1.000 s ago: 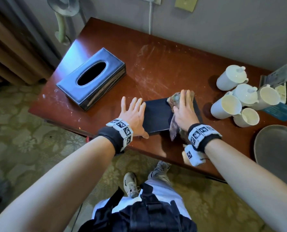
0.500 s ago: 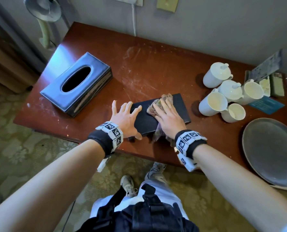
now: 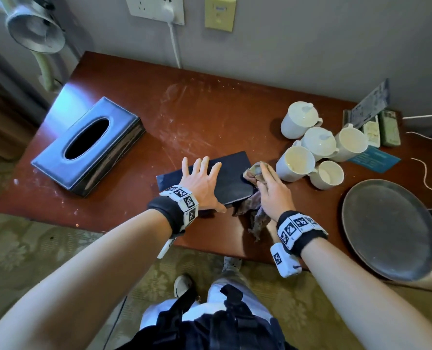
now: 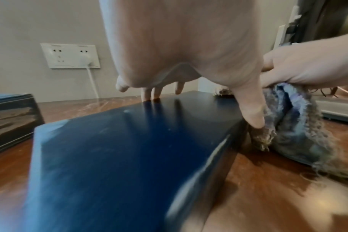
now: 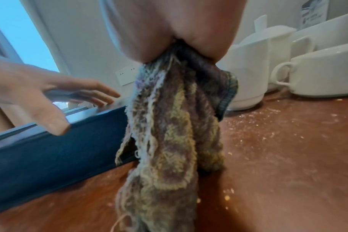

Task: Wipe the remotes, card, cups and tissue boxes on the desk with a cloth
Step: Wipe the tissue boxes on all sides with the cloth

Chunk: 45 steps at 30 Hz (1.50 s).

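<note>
A flat dark blue tissue box (image 3: 232, 178) (image 4: 129, 149) lies near the desk's front edge. My left hand (image 3: 202, 178) rests on its top with fingers spread and straight, thumb (image 4: 250, 116) at the near edge. My right hand (image 3: 270, 188) (image 4: 312, 62) holds a worn striped cloth (image 3: 254, 170) (image 5: 169, 125) against the box's right end; the cloth hangs down the side to the desk. A second blue tissue box (image 3: 88, 145) with an oval slot sits far left. Several white cups (image 3: 310, 147), two of them lidded, cluster just right of my right hand.
The red-brown desk (image 3: 197, 117) is dusty, with crumbs. A teal card (image 3: 373, 159) and two remotes (image 3: 389, 127) lie at the back right, a grey round tray (image 3: 389, 228) at the front right. A lamp (image 3: 35, 31) stands at the far left; a white cable (image 3: 426, 178) trails on the right.
My right hand slid the cloth from the middle of the box top to its right end. My left hand moved further onto the top.
</note>
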Tool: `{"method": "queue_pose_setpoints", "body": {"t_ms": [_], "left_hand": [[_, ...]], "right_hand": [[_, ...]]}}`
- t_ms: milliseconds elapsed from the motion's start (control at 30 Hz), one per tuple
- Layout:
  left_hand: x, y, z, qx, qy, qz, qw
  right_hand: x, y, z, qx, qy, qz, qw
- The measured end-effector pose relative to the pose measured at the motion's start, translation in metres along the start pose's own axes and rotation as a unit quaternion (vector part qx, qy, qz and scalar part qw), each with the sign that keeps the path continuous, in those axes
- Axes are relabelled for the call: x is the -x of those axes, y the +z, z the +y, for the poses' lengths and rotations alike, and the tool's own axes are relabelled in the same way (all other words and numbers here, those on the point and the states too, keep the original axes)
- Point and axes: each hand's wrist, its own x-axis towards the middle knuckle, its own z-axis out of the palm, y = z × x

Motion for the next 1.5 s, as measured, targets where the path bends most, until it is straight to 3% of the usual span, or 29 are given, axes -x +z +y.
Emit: {"method": "queue_pose_setpoints", "body": {"t_ms": [167,267,367,500,600,867,1067,1267,1400,1500], "left_hand": [[-0.021,-0.013,0.028,-0.032,0.017,-0.021,0.999],[-0.024,-0.02,0.032,-0.051,0.024,-0.032,0.998],[-0.02,-0.03,0.029,-0.031,0.025,-0.022,0.999],[-0.008,-0.054,0.022,0.078,0.021,0.071,0.994],[0.001,-0.071,0.019,0.173,0.006,0.15,0.973],[0.04,-0.071,-0.023,0.28,-0.022,0.226,0.933],[0.065,-0.076,-0.073,0.313,-0.016,0.205,0.927],[0.074,-0.083,-0.092,0.495,0.064,0.147,0.854],[0.076,-0.094,-0.09,0.457,0.08,0.097,0.881],[0.075,-0.094,-0.087,0.446,0.05,0.134,0.884]], "right_hand": [[0.005,-0.02,0.012,-0.094,0.043,0.007,0.995],[0.012,-0.033,0.014,-0.125,0.036,-0.017,0.991],[0.011,-0.051,0.006,-0.145,0.033,0.011,0.989],[-0.001,-0.077,-0.029,-0.187,0.007,0.057,0.981],[-0.01,-0.089,-0.061,-0.197,-0.036,0.089,0.976],[-0.009,-0.083,-0.1,-0.168,-0.1,0.063,0.979],[0.003,-0.066,-0.13,-0.177,-0.175,0.065,0.966],[0.02,-0.063,-0.138,-0.16,-0.198,0.059,0.965],[0.033,-0.062,-0.148,-0.154,-0.218,0.083,0.96],[0.034,-0.063,-0.151,-0.137,-0.216,0.124,0.959]]}}
